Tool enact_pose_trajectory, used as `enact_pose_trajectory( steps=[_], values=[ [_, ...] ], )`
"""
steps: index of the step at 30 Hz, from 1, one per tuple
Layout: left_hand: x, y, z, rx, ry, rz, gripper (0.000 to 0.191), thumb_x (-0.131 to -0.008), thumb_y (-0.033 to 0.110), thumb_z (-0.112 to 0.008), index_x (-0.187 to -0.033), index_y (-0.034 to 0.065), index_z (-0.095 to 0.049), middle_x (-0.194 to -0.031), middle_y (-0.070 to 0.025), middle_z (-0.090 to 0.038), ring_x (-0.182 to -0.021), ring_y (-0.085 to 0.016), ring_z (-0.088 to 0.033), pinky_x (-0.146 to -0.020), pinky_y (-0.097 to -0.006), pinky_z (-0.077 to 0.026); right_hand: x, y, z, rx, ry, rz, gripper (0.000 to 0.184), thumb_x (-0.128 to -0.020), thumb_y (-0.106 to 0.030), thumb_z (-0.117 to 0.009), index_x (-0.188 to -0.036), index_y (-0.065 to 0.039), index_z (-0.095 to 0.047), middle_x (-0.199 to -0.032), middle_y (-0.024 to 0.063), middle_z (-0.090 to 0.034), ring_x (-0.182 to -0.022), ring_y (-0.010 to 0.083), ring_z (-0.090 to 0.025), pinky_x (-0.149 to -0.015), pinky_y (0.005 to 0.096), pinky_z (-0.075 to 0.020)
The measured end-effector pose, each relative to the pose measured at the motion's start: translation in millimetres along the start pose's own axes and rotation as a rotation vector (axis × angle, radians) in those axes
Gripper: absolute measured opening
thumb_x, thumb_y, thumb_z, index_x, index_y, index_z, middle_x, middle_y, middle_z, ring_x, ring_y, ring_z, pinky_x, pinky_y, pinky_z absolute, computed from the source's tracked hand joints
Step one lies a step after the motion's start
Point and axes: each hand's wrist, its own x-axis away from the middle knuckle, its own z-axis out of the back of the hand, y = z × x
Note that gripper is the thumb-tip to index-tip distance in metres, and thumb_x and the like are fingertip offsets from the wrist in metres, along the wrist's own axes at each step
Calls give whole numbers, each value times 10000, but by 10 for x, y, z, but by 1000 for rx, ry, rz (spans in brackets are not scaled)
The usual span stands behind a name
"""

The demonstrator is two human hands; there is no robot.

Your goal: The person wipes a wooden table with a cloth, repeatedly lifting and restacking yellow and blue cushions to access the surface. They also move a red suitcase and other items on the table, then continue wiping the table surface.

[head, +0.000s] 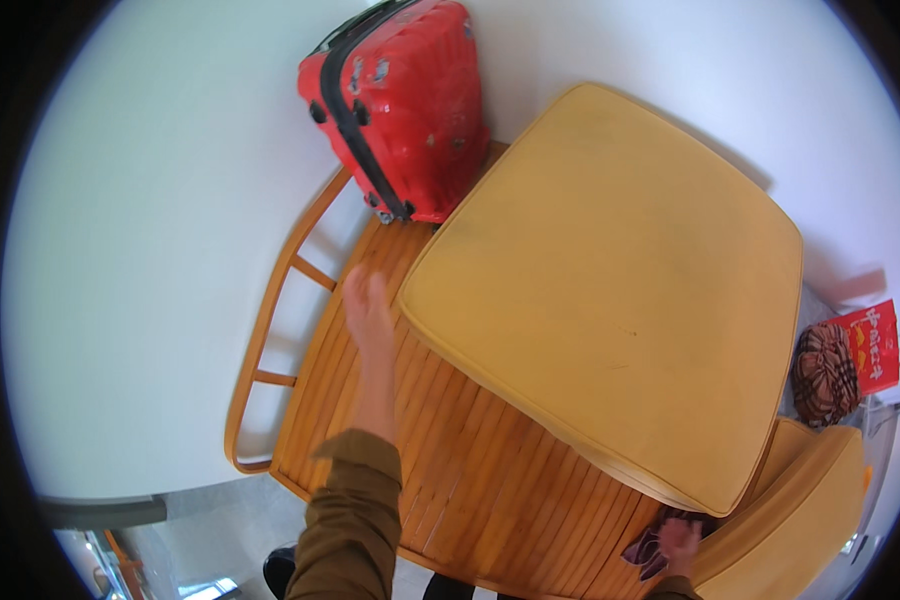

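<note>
My left hand [367, 304] is held over the slatted wooden bench seat [487, 465], empty, a little left of a large yellow seat cushion [615, 292]. Its fingers look blurred. At the lower right, my right hand [679, 538] is on a dark purple cloth [645, 553], gripping it against the slats. The cloth partly disappears beneath the large cushion's near corner. That cushion lies at an angle across the bench. Beside my right hand is a second yellow cushion [787, 517], tilted at the bench's right end.
A scuffed red suitcase [420, 112] stands on the bench's far left end. The curved wooden armrest [270, 322] runs along the left side, near a white wall [157, 247]. A plaid fabric bundle [826, 375] and a red printed bag [874, 349] sit at the right.
</note>
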Motion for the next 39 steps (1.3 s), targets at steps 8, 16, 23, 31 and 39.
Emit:
enact_pose_trajectory(
  steps=[8,16,23,31,39],
  values=[
    [-134,156,4,-41,-659,450,753,-794,433,-670,-1321,-41,-415,-1339,-170,-471,-1233,-230,-459,-994,-346,-374,200,-668,-1776,612,-114,511,503,-911,-424,-466,-1276,-78,-465,-1250,150,-529,-1190,313,-468,-986,410,-375],
    [-14,423,204,-776,-539,331,784,-848,648,-412,-1398,99,-311,-1335,-177,-464,-1198,-320,-483,-964,-471,-389,646,-402,-3654,1572,123,1467,448,-836,-142,-634,-1230,19,-495,-1283,195,-495,-1209,340,-444,-1029,409,-329],
    [-17,400,48,-752,-649,353,761,-878,618,-382,-1416,99,-240,-1356,-188,-430,-1220,-332,-458,-971,-475,-381,708,1954,-5475,1947,-235,1317,554,-828,-358,-613,-1302,-118,-456,-1361,155,-418,-1266,316,-358,-1055,481,-254],
    [-702,-78,428,-427,-714,171,690,-864,457,-541,-1336,-15,-367,-1282,-258,-479,-1239,-367,-424,-1003,-424,-358,611,2251,-5335,2072,-44,1514,597,-788,-352,-631,-1314,-149,-439,-1399,127,-362,-1292,319,-300,-1070,509,-196],
    [-3429,1469,105,-297,-175,-447,607,-816,406,-641,-1235,-1,-477,-1242,-197,-509,-1150,-350,-478,-951,-399,-391,517,2211,-5328,2091,-55,1503,595,-770,-316,-623,-1309,-141,-441,-1412,137,-339,-1295,332,-281,-1077,514,-178]
  ],
)
